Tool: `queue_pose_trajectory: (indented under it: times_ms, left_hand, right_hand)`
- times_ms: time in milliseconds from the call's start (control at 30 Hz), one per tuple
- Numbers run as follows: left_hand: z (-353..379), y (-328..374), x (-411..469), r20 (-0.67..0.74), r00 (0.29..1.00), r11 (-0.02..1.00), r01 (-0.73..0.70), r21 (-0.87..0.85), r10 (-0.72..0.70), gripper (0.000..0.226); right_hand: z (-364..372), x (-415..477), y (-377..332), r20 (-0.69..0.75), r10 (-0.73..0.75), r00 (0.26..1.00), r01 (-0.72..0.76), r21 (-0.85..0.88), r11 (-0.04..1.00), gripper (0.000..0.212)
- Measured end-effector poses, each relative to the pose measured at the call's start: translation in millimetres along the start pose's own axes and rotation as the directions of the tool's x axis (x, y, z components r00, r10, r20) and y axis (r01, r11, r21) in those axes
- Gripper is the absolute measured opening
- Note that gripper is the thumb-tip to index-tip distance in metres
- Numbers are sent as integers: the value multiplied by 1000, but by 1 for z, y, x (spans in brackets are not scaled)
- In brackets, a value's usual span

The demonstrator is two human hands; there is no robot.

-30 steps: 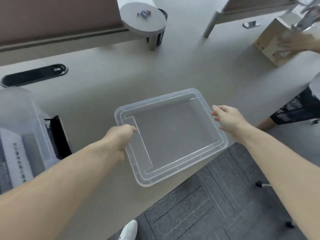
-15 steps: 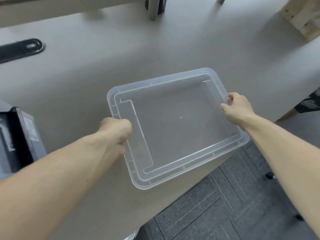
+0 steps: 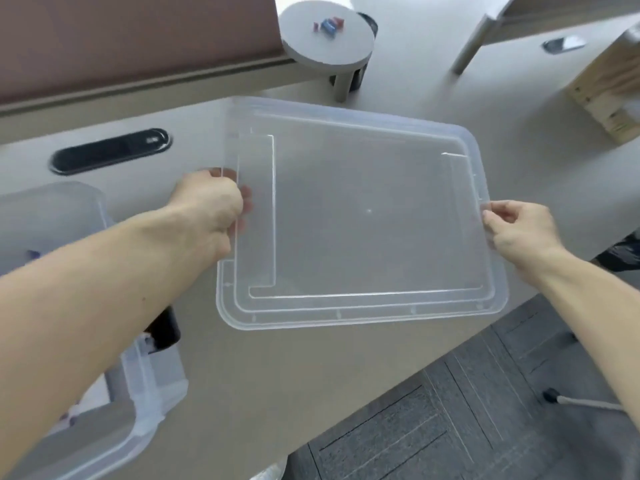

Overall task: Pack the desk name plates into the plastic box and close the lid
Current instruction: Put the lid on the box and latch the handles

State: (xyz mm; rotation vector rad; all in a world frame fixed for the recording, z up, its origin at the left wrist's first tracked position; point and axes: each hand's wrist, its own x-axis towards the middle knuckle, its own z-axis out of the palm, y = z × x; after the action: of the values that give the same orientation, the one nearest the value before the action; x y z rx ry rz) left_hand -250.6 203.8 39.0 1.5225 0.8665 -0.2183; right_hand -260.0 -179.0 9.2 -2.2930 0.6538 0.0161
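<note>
Lid (image 3: pixel 363 216) held flat above the table (image 3: pixel 284 382), my left hand (image 3: pixel 207 209) and right hand (image 3: pixel 519 230) pinched shut on its short edges. Plastic box (image 3: pixel 145 386) sits low-left. Risk: slick, flexing plastic slipping from shallow grips, seating askew.

Translucent clear lid (image 3: pixel 363 216), beige desk (image 3: pixel 263 375), grey-striped dark carpet (image 3: pixel 450 427), black oval grommet (image 3: pixel 110 151).
</note>
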Motion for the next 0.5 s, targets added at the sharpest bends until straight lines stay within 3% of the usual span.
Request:
queue_pose_trajectory:
  times_ms: [333,500]
  left_hand:
    - [-162,103,-47,-131,976,974,-189,-121,173,34]
    - [-275,132,-88,-255,948,946,-247,-211,191,31]
  right_hand:
    - [-17,-61,-190,31,-269,963,262,150,953,11]
    - [10,-138,-282,62,-338,939,320,198,926,21]
